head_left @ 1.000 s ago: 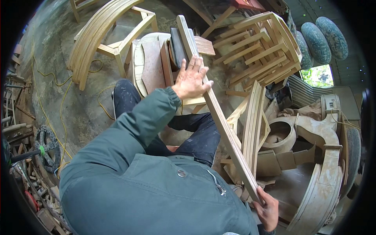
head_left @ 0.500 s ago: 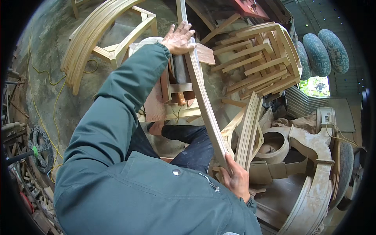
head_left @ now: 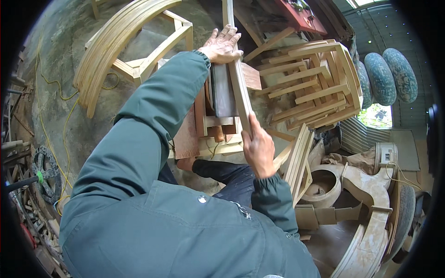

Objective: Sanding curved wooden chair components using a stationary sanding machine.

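Note:
A long, narrow wooden strip (head_left: 239, 85) runs away from me, along the right side of a grey flat bed (head_left: 224, 95) on a low wooden stand. My left hand (head_left: 221, 45) lies over the strip's farther part, fingers stretched out and spread, palm down. Close to the strip's near end, my right hand (head_left: 259, 150) is closed round the wood. A brown handle-like piece (head_left: 219, 133) shows under the near end of the bed. My left hand hides part of the bed's far end.
Curved wooden pieces (head_left: 104, 51) lie stacked on a frame at left. Slatted wooden frames (head_left: 320, 85) are piled at right, with a bundle of strips (head_left: 298, 162) nearer me. A large machine with a round opening (head_left: 320, 187) stands at lower right. A yellow cord (head_left: 65, 139) crosses the floor.
My right hand has moved forward and slightly left, and the strip has slid away from me along the bed. My left hand stays spread over it near the bed's far end.

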`<state>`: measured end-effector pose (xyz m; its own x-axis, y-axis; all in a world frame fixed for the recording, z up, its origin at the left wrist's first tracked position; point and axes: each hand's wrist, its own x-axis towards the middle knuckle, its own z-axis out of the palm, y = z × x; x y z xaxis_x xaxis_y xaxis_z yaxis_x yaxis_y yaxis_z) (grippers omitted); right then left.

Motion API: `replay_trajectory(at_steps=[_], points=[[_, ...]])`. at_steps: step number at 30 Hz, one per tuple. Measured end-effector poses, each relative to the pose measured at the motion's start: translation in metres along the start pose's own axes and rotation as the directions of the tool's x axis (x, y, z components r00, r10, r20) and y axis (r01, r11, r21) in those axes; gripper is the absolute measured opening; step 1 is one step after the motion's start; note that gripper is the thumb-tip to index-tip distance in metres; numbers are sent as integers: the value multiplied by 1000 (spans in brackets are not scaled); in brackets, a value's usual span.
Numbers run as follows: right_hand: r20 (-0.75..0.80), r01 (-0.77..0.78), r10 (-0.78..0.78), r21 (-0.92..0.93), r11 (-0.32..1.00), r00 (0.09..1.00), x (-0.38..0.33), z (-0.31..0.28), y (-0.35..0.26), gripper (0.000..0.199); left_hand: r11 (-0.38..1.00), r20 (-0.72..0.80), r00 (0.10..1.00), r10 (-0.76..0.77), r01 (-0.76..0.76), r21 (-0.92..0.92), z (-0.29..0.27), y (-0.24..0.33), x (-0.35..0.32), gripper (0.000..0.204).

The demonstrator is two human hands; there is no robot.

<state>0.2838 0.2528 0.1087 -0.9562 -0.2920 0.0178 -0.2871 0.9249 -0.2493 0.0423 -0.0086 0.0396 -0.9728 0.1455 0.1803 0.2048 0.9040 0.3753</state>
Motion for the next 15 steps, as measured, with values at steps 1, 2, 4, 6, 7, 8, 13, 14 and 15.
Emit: replay_trajectory(at_steps=[1,2,4,6,7,8,13,14,15], points=[[2,7,-7,3,1000,1000,17,2,-6,60,1000,-7,1000,-6,5,-23,1,-1,-2,84],[1,-11,11,-3,1000,1000,33,4,-13,60,1000,-3,1000,-13,13,-24,1,-2,-2,84],[-8,-24,24,-4,1000,1000,59,1,-27,60,999,15,999,-36,37,-20,-5,-4,-1,84],[64,-56,57,-14,998,996,73,-5,-36,60,999,33,998,-49,49,-18,-10,0,-1,84],[57,-58,59,-10,998,997,69,-4,-34,60,998,53,996,-67,67,11,-12,2,-2,83],[24,-14,13,8,1000,1000,65,-1,-28,61,996,72,994,-85,82,41,-14,5,-3,83],[-20,49,-49,-23,999,999,-11,6,1,67,998,41,998,-41,39,46,-12,30,-27,84],[17,25,-24,-49,998,1000,-35,-1,6,69,997,40,998,-40,37,65,-12,38,-31,84],[53,1,4,-78,997,999,-60,-11,11,70,996,40,998,-38,35,80,-12,44,-34,84]])
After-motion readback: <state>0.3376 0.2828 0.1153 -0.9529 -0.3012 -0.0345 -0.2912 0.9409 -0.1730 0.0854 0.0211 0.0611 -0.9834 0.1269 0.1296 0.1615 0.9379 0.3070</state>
